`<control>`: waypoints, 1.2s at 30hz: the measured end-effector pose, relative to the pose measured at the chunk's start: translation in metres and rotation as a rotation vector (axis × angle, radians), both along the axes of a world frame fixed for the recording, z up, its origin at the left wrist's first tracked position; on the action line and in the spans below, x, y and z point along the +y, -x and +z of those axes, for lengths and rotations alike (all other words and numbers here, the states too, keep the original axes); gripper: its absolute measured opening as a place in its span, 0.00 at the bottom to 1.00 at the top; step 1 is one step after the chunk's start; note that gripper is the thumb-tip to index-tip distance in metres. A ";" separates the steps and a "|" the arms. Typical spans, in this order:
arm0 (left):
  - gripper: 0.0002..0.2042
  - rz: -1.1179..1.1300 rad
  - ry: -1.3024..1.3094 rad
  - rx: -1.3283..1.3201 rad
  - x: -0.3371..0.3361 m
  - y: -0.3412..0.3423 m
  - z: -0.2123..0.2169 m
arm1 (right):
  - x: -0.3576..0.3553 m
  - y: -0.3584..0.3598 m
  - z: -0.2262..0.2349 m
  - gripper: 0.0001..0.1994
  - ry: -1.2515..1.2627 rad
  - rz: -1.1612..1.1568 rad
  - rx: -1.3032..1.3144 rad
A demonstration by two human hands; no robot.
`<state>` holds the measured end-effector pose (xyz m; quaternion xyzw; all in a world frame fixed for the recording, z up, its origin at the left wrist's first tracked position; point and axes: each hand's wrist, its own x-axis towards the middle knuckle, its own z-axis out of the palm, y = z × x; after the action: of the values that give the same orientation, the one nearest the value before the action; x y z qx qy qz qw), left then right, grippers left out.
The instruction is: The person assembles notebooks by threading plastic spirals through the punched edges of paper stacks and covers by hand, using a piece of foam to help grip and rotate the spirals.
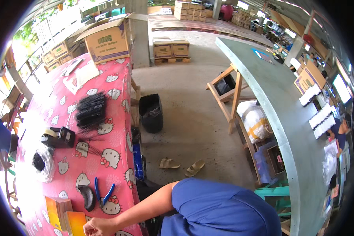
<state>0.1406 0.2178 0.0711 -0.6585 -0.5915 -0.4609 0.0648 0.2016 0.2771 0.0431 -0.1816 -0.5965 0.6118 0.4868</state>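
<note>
Right hand (100,227): fingers bent at the right edge of the orange-yellow notebooks (76,223); whether grasping, cannot tell. Left hand: out of view, fingers cannot be told. Notebooks: two stacks, near end of the worktop (116,104). Containers: one opened carton (108,43), far right corner, contents hidden; one clear plastic bag (47,173) with black contents, left side; one black bin (151,126), dark contents. Pliers (103,196): one. Tape dispenser (63,137): one.
</note>
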 end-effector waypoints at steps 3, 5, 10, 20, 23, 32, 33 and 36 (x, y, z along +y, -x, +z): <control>0.11 -0.080 0.050 0.013 0.004 -0.013 -0.003 | -0.003 0.018 -0.034 0.07 0.074 -0.094 -0.007; 0.11 -0.110 0.074 0.025 0.007 -0.020 -0.004 | -0.004 0.021 -0.032 0.07 0.100 -0.122 0.019; 0.11 -0.186 0.123 0.050 0.009 -0.032 -0.007 | -0.005 0.012 -0.020 0.10 0.068 -0.100 -0.117; 0.11 -0.268 0.148 0.074 0.014 -0.030 0.000 | 0.072 -0.058 0.022 0.15 -1.411 -0.913 -1.104; 0.10 -0.356 0.175 0.077 0.019 -0.046 -0.008 | 0.166 -0.125 -0.003 0.23 -0.677 -0.866 -1.216; 0.10 -0.422 0.210 0.078 0.019 -0.046 -0.011 | 0.198 -0.162 -0.059 0.10 -0.756 -0.981 -1.409; 0.10 -0.424 0.211 0.081 0.018 -0.045 -0.010 | 0.198 -0.161 -0.054 0.10 -0.756 -1.064 -1.374; 0.10 -0.373 0.213 0.090 0.017 -0.033 -0.008 | 0.189 -0.145 -0.004 0.10 -0.728 -1.050 -1.271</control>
<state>0.1735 0.2349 0.0629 -0.7795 -0.5014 -0.3698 -0.0653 0.3466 0.4661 0.0396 -0.5693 -0.7502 -0.1320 0.3093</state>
